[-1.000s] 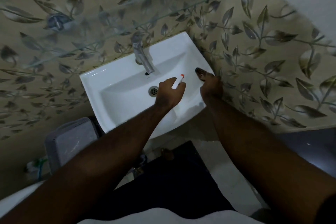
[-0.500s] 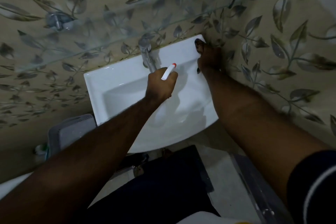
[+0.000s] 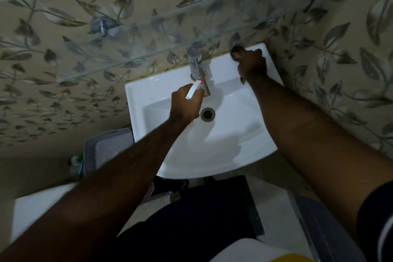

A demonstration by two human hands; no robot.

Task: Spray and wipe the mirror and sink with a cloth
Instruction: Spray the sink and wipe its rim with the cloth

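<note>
— What's there, counted?
— One white sink [image 3: 223, 144] on the leaf-tiled wall [image 3: 53, 59], one tap [image 3: 196, 64], one drain [image 3: 207, 114].

— And the two hands?
— Left hand [image 3: 186, 104] wraps one spray bottle [image 3: 194, 89] over the basin. Right hand [image 3: 252, 65] presses one dark cloth [image 3: 235, 53] on the sink's back right corner.

- One white sink [image 3: 229, 134] — one tap [image 3: 196, 66], one drain [image 3: 207, 114]
- Two hands: left hand [image 3: 187, 104], right hand [image 3: 252, 64]
- One spray bottle [image 3: 194, 89]
- One dark cloth [image 3: 236, 53]
- One glass shelf [image 3: 148, 47] — two metal brackets
</note>
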